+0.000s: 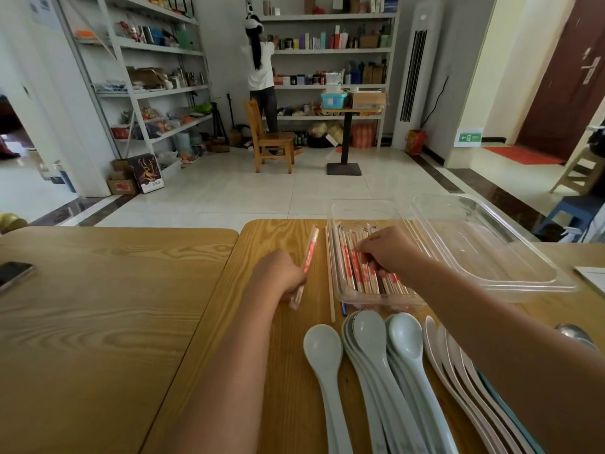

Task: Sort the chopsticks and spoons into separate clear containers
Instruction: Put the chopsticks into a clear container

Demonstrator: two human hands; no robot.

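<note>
- We hold a pair of wrapped chopsticks (308, 255) in our left hand (283, 276). The fingers are curled round the lower end, and the red-printed paper sleeve points up and away over the table (114, 322).
- Our right hand (391, 253) is over the near clear container (366, 301). Its fingers are bent down and closed round a few of the chopsticks (357, 280) lying there.
- Those chopsticks fill the floor of the near container. They lie side by side, lengthwise away from us, each in a sleeve with red print.
- One bare chopstick (330, 283) lies on the wood just left of that container, parallel to its wall, between the container and our left hand.
- A second clear container (510, 257) sits just to the right of the first, turned at an angle, with only its clear floor showing.
- Pale spoons (322, 350) lie near us on the table, bowls towards the containers and handles towards us. One lies alone on the left, and the others are nested in stacks beside it.
- Further right, under our right forearm, is a row of white spoons (455, 365) lying on edge. Beyond the arm we see the bowl of a metal spoon (573, 332).
- A dark phone (14, 273) lies at the left edge of the neighbouring tabletop.
- Across the tiled floor, a person (260, 70) stands at the shelves with a wooden chair (270, 139) close behind.
</note>
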